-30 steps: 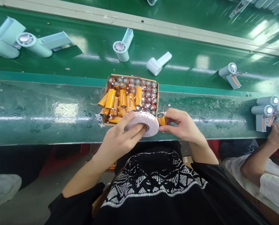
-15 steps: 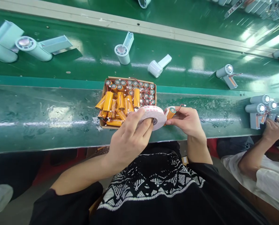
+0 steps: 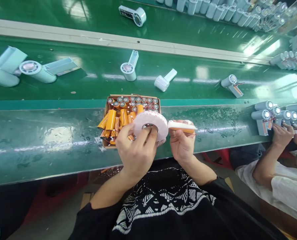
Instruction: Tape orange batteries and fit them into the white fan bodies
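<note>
My left hand [image 3: 136, 150] grips a white roll of double-sided tape [image 3: 150, 124], held on edge over the near shelf. My right hand [image 3: 181, 143] holds an orange battery cell [image 3: 182, 128] level, right beside the roll. A white strip of tape runs from the roll along the top of the cell. Just behind the roll sits an open cardboard box [image 3: 106, 144] full of orange battery cells with red wires.
Pale blue fan housings [image 3: 129, 65] lie scattered on the green conveyor belt [image 3: 93, 85] beyond the shelf. At the right a co-worker's hands [image 3: 282, 135] work on a cluster of grey housings [image 3: 270, 113]. More housings stand in rows at the far right.
The cell has turned from end-on to lying level, and a strip of tape now lies along it. The roll has tilted up on edge. My view has shifted back.
</note>
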`<state>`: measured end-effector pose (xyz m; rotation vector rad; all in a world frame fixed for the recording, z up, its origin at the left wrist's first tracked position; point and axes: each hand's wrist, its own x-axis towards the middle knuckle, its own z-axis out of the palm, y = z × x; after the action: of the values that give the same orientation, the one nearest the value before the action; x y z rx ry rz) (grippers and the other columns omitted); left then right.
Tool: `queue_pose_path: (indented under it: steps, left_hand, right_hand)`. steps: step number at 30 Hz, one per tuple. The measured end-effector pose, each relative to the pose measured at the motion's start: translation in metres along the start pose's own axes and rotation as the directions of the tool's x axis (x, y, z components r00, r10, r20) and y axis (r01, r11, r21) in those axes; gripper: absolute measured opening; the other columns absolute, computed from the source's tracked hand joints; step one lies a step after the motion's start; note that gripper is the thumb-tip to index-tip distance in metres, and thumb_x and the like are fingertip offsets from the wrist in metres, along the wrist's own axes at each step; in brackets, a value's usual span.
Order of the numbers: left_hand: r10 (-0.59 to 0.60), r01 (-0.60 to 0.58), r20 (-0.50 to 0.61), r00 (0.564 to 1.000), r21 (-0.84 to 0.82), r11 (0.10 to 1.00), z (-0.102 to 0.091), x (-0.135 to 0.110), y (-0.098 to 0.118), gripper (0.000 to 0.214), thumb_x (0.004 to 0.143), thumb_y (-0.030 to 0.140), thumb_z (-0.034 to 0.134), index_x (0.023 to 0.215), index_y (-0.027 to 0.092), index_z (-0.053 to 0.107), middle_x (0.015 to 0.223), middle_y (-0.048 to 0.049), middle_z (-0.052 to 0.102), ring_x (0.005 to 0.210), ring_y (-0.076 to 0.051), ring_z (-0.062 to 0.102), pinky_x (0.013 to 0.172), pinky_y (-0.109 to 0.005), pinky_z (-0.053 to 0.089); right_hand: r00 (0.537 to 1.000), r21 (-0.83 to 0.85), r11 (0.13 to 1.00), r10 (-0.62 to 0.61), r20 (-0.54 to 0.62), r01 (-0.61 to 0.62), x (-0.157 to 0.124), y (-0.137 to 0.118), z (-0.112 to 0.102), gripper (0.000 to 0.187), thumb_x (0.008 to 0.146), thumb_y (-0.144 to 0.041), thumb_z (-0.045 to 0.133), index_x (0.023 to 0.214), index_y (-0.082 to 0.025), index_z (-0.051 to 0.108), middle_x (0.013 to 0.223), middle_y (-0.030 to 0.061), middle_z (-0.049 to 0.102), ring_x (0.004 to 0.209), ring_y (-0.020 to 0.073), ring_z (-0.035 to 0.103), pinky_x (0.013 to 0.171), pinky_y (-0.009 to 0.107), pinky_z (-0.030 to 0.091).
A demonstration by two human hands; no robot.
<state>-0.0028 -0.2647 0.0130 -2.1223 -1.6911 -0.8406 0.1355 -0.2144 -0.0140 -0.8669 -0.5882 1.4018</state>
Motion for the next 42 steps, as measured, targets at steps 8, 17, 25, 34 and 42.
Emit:
queue_pose_path:
  steps: [8, 17, 25, 34, 42]
  left_hand:
    - [-0.232, 0.223, 0.069, 0.970, 0.113, 0.968, -0.031, -0.071, -0.096, 0.060, 0.094, 0.020, 0.074, 0.152, 0.025, 0.059, 0.121, -0.0095, 0.079, 0.133, -0.041, 0.060, 0.105, -0.064, 0.054]
    - [-0.504, 0.501, -0.026, 0.863, -0.076, 0.862, -0.045, -0.103, -0.181, 0.060, 0.091, 0.037, 0.071, 0.142, 0.065, 0.060, 0.146, 0.0152, 0.067, 0.123, -0.043, 0.068, 0.112, -0.073, 0.047]
    - [-0.028, 0.206, 0.645, 0.763, -0.202, 0.958, 0.097, 0.166, -0.111, 0.048, 0.108, 0.051, 0.037, 0.118, 0.018, 0.070, 0.119, -0.0081, 0.078, 0.104, -0.023, 0.070, 0.093, -0.032, 0.055]
    - [0.083, 0.031, 0.925, 0.370, -0.102, 0.994, 0.200, 0.254, -0.054, 0.055, 0.102, 0.048, 0.046, 0.145, 0.017, 0.062, 0.143, -0.0132, 0.068, 0.118, -0.024, 0.068, 0.102, -0.029, 0.051]
    - [0.495, -0.515, 0.689, 0.530, -0.203, 0.833, 0.188, 0.213, -0.030, 0.029, 0.093, 0.014, 0.053, 0.103, 0.018, 0.080, 0.135, -0.0161, 0.067, 0.140, -0.039, 0.046, 0.100, -0.045, 0.055]
  right_hand:
    - [0.855, -0.365, 0.796, -0.518, -0.001, 0.482, 0.105, -0.074, -0.070, 0.049, 0.077, -0.056, 0.087, 0.111, -0.029, 0.066, 0.117, 0.0032, 0.070, 0.111, 0.0214, 0.072, 0.091, 0.037, 0.064]
    - [0.920, -0.479, 0.856, -0.327, -0.215, 0.193, 0.079, -0.051, -0.166, 0.065, 0.057, -0.032, 0.096, 0.109, -0.026, 0.058, 0.092, 0.0029, 0.081, 0.090, 0.0261, 0.080, 0.079, 0.041, 0.066]
    - [0.903, -0.446, 0.849, -0.392, -0.174, 0.282, 0.071, -0.039, -0.178, 0.057, 0.058, -0.028, 0.095, 0.102, -0.024, 0.060, 0.090, 0.0024, 0.082, 0.085, 0.0263, 0.082, 0.077, 0.039, 0.069]
    - [0.823, -0.523, 0.768, -0.532, -0.199, 0.369, 0.059, -0.033, -0.180, 0.054, 0.065, -0.034, 0.096, 0.107, -0.022, 0.065, 0.092, 0.0066, 0.083, 0.081, 0.0313, 0.083, 0.074, 0.047, 0.072]
    - [0.823, -0.516, 0.686, -0.563, 0.070, 0.513, 0.112, -0.076, -0.141, 0.050, 0.071, -0.043, 0.095, 0.106, -0.026, 0.065, 0.093, 0.0026, 0.081, 0.091, 0.0306, 0.083, 0.083, 0.048, 0.070]
